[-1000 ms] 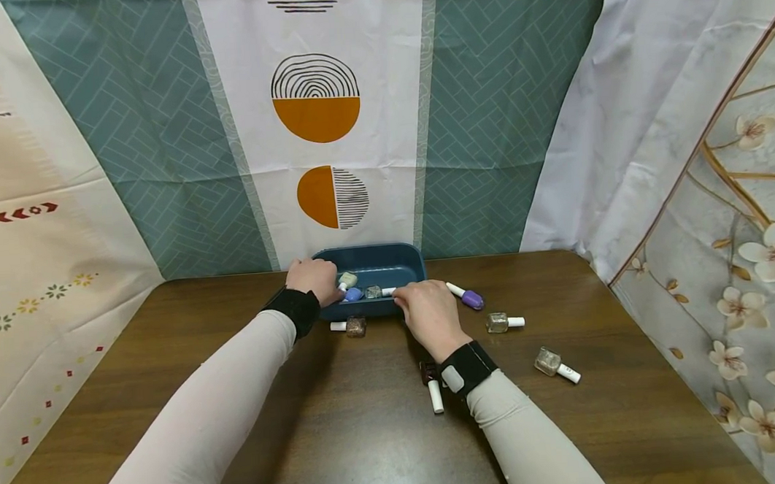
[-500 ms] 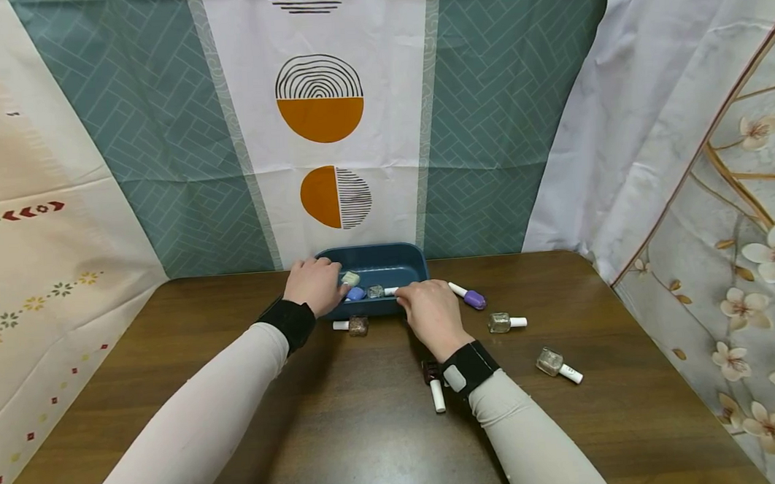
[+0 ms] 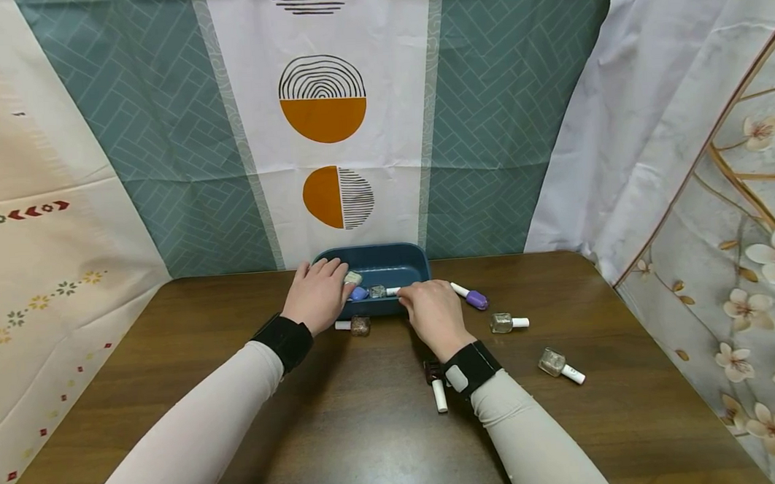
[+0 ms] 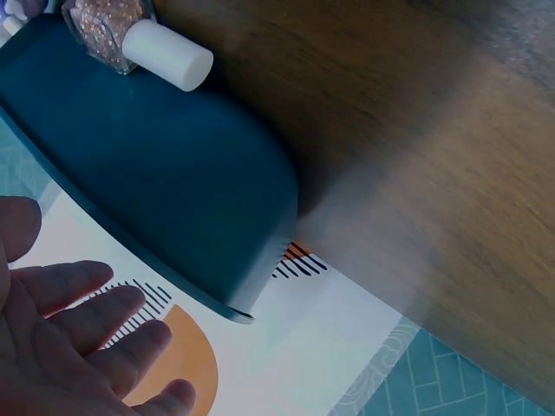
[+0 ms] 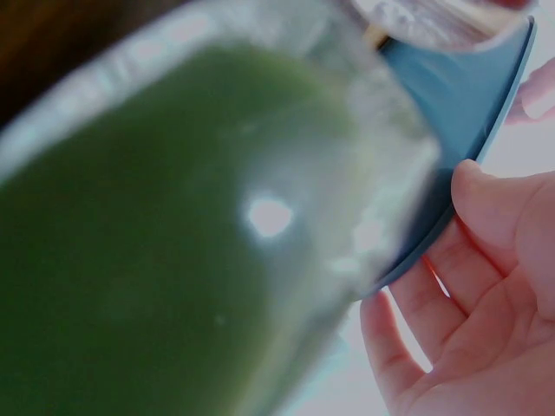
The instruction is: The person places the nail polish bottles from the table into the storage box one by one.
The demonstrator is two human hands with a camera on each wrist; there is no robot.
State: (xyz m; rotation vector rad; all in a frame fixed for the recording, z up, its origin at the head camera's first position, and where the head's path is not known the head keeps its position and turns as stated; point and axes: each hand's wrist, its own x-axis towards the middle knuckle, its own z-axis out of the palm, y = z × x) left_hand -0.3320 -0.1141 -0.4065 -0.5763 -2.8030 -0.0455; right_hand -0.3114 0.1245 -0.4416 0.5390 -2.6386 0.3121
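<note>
A dark blue bin (image 3: 388,253) stands at the table's back edge, with several nail polish bottles inside, among them a blue bottle (image 3: 359,294) and a clear glittery one (image 3: 378,291). My left hand (image 3: 316,293) hovers over the bin's left end, fingers extended; in the left wrist view the fingers are apart from its wall. My right hand (image 3: 433,314) grips the bin's right end, thumb on the wall and fingers past the rim in the right wrist view. Before the bin lies a brown glitter bottle (image 3: 360,326) with a white cap.
On the right lie a purple bottle (image 3: 476,299), a clear glittery bottle (image 3: 501,323) and another glittery bottle (image 3: 552,362). A dark red bottle (image 3: 433,372) lies beside my right wrist. Something glassy and green (image 5: 173,243) fills much of the right wrist view. Patterned cloth (image 3: 488,156) hangs behind the table.
My left hand has drawn back from inside the bin's left end, and its fingers have straightened. My right hand has stayed at the bin's right end.
</note>
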